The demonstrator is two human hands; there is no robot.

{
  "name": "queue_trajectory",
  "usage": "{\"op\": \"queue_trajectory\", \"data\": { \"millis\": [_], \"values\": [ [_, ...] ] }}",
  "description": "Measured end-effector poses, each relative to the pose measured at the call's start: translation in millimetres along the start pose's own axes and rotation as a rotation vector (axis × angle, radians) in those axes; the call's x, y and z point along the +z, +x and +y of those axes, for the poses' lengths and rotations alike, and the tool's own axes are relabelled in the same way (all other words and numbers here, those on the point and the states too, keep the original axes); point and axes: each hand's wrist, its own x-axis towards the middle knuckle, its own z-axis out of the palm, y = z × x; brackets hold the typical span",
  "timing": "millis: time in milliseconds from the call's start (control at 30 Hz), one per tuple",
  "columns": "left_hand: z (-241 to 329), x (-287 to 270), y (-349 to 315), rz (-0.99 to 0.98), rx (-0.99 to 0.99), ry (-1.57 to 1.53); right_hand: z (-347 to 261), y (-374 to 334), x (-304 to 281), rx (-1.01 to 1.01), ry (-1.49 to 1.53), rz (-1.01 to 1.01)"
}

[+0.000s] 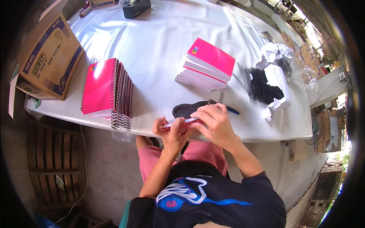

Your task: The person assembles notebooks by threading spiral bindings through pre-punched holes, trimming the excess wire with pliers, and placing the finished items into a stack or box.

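A thin red-covered notebook (182,124) is held edge-on above the table's near edge. My left hand (173,133) grips its left part, thumb and fingers on either side. My right hand (216,123) is closed around its right end; whether a coil is also between those fingers is hidden. Just beyond my hands lies a black, rounded flat thing (185,110). A tool with a blue handle (232,110) shows partly behind my right fingers. A short dark spiral coil (221,96) sticks up past that hand.
Coil-bound pink notebooks (99,87) are stacked at left, beside an open cardboard box (53,57). A stack of unbound pink-covered books (211,57) stands farther back. Black spiral coils (262,87) lie at right with crumpled white paper (277,79). A black case (137,9) sits far back.
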Motion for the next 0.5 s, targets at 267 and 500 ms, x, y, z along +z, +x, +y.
{"op": "queue_trajectory", "data": {
  "millis": [267,500],
  "values": [
    [1,-3,4,-0.081,-0.018,-0.046,2,-11,2,0.060,-0.038,-0.018],
    [2,-5,8,-0.138,-0.065,-0.040,-11,-3,-2,0.028,-0.132,-0.027]
  ]
}}
